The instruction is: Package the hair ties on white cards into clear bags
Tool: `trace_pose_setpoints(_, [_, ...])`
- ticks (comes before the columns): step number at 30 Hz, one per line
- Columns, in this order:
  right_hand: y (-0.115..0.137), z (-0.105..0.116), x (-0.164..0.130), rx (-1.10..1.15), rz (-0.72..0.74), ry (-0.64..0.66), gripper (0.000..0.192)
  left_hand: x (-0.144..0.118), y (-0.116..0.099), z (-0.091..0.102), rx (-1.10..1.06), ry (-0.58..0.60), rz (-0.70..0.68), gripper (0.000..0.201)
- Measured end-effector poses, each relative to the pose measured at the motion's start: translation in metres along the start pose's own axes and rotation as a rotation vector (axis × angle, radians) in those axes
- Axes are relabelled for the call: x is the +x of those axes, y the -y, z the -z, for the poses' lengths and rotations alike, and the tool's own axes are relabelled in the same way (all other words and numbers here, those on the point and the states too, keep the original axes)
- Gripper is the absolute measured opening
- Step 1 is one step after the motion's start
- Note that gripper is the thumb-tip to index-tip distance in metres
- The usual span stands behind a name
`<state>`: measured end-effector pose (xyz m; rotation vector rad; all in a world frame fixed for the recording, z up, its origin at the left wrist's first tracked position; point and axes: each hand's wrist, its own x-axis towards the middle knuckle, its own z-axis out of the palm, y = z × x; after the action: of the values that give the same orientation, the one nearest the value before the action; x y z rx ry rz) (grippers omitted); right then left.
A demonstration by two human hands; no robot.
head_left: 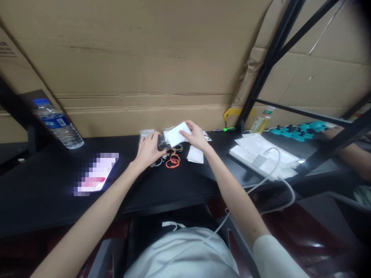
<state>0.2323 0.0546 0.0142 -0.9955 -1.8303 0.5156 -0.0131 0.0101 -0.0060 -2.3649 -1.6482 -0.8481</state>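
Both my hands work at a white card and small clear bags at the far edge of the table.

Largest first: cardboard sheets (pixel 162 58) wall off everything beyond my hands. The black table (pixel 43 185) runs under them, a water bottle (pixel 59 124) well to the left of my left hand, its label too blurred to read, and a power strip (pixel 255 159) well to the right. My left hand (pixel 149 148) is curled down over the clear bags (pixel 158 141). My right hand (pixel 195 136) pinches the white card (pixel 175 134), no print legible. Coloured rings (pixel 173 160) lie just below both hands. I judge a sweep of either wrist could scatter those rings, and the card could slip, being held only by fingertips.
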Motion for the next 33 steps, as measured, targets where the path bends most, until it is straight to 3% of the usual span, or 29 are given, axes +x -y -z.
trace_pose_setpoints(7, [-0.001,-0.005,0.001,0.046,0.008,-0.045,0.033,0.0,-0.001,0.0,-0.018,-0.004,-0.036,0.051])
trace_pose_setpoints(11, [-0.002,-0.006,0.002,0.037,-0.036,-0.058,0.032,0.0,0.001,-0.002,0.037,-0.007,-0.094,0.052])
trace_pose_setpoints(18, [-0.005,-0.013,0.002,0.103,-0.116,-0.086,0.031,0.0,0.003,-0.004,0.036,-0.012,-0.079,0.059])
trace_pose_setpoints(33, [-0.012,-0.022,0.0,0.196,-0.208,0.013,0.027,0.001,0.005,-0.004,0.024,-0.026,-0.088,0.064])
